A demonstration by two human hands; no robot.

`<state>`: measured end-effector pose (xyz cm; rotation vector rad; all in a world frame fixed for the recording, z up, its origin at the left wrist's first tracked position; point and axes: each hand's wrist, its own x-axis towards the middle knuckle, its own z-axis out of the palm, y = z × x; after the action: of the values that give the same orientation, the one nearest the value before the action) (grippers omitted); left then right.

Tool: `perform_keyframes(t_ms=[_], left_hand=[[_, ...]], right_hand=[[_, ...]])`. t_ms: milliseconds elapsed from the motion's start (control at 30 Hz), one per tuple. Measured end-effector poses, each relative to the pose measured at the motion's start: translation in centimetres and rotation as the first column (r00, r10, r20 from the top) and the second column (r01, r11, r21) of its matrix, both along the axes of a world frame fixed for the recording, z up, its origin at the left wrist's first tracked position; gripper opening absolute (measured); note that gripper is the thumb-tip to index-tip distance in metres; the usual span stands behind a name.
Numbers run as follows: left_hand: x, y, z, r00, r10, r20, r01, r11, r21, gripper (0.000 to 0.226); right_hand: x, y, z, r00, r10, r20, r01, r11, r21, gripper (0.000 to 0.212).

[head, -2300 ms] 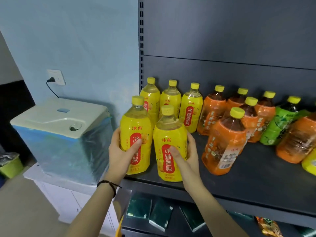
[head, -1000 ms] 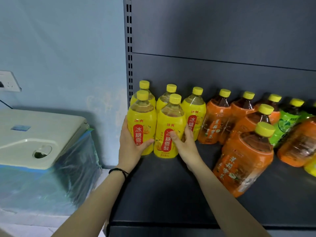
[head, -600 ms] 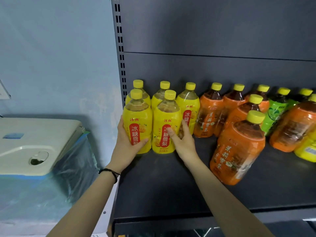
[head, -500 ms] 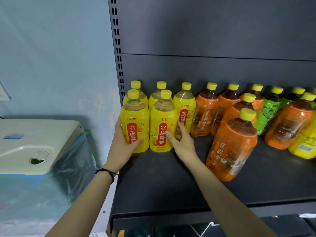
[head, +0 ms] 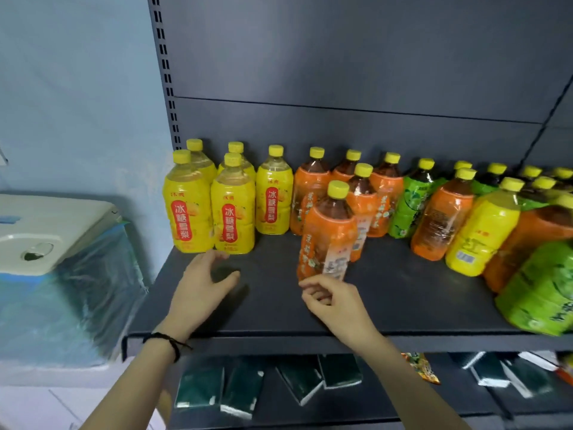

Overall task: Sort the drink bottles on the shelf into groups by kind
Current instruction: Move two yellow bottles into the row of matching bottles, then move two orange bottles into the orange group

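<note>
Several yellow-label bottles [head: 232,218] stand grouped at the left end of the dark grey shelf [head: 273,308]. Right of them stand orange-label bottles [head: 310,193], one of them forward [head: 328,234]. Further right, green [head: 412,203], orange [head: 440,218] and yellow [head: 480,234] bottles stand mixed, with a green one [head: 542,293] at the front right. My left hand [head: 201,287] hovers with relaxed fingers just in front of the yellow group and holds nothing. My right hand [head: 335,301], its fingers loosely curled, is at the base of the forward orange bottle without gripping it.
A white appliance [head: 46,231] wrapped in clear plastic stands left of the shelf against the blue wall. On the lower shelf lie several dark green packs [head: 242,389] and a snack packet [head: 418,367]. Bare shelf lies between my hands.
Both hands have let go of the two front yellow bottles, which now stand in the left group, and have drawn back toward the shelf's front. My right hand has moved right to the orange bottle.
</note>
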<state>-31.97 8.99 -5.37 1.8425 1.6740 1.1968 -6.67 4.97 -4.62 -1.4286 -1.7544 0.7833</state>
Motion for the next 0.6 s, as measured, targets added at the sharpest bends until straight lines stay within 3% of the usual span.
perform_keyframes(t_ms=[133, 300, 500, 600], left_hand=[[6.0, -2.3, 1.4, 0.985, -0.054, 0.161, 0.060, 0.998, -0.028, 0.058], [12.7, -2.8, 2.2, 0.944, -0.096, 0.316, 0.106, 0.994, -0.015, 0.086], [17.0, -0.4, 2.1, 0.895, -0.141, 0.423, 0.131, 0.990, 0.052, 0.090], [18.2, 0.8, 1.4, 0.894, -0.135, 0.427, 0.117, 0.991, 0.068, 0.107]], right_hand=[[7.2, -1.1, 1.5, 0.996, -0.082, 0.031, 0.082, 0.997, 0.013, 0.018], [12.5, 1.8, 2.6, 0.986, -0.165, -0.014, 0.165, 0.986, 0.025, 0.035], [13.1, 8.2, 2.6, 0.960, -0.205, -0.189, 0.199, 0.979, -0.052, 0.064], [12.6, 10.9, 2.8, 0.944, -0.187, -0.272, 0.167, 0.981, -0.096, 0.080]])
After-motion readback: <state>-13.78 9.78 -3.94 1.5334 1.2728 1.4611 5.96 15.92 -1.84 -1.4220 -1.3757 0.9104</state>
